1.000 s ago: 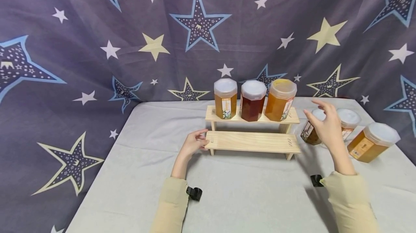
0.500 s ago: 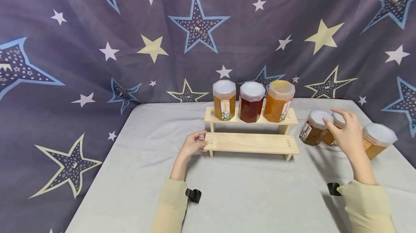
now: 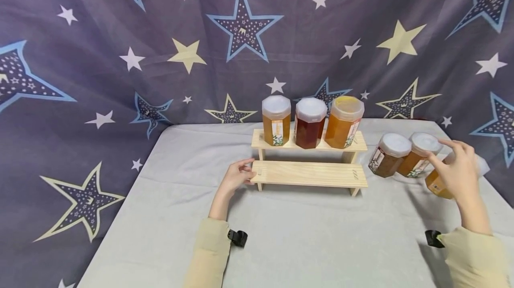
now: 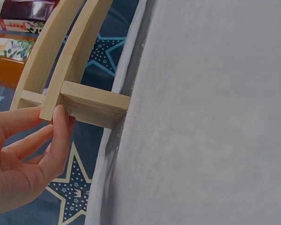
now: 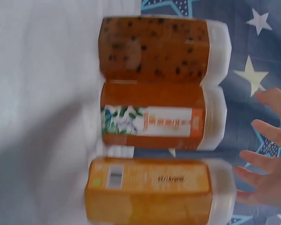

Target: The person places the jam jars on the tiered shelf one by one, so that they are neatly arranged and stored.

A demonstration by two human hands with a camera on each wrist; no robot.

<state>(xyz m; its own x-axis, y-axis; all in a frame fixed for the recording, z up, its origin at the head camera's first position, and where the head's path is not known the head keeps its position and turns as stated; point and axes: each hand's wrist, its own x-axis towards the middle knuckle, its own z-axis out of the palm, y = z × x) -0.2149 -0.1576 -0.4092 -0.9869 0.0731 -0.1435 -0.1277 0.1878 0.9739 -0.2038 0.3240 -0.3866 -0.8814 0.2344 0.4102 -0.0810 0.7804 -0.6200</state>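
My left hand [image 3: 233,180] pinches the left end of the lower board of a two-step wooden shelf [image 3: 309,173]. In the left wrist view, thumb and fingers lie on opposite faces of that board [image 4: 68,61]. My right hand [image 3: 461,173], fingers spread and holding nothing, hovers by the lid of the rightmost honey jar [image 3: 438,184], partly covering it. Beside that jar stand an amber jar [image 3: 412,162] with a floral label and a brown jar [image 3: 386,161]. The right wrist view shows dark specks in the brown jar [image 5: 152,49]; my fingers [image 5: 269,133] are near the white lids.
On the upper step stand a golden jar [image 3: 276,128], a dark red jar [image 3: 308,132] and an orange jar [image 3: 340,131]. A pale cloth [image 3: 313,239] covers the table. A star-patterned curtain [image 3: 160,20] hangs behind.
My right hand has moved rightward past the brown and amber jars to the rightmost jar. My left hand stays on the shelf end, and the jars have kept their places.
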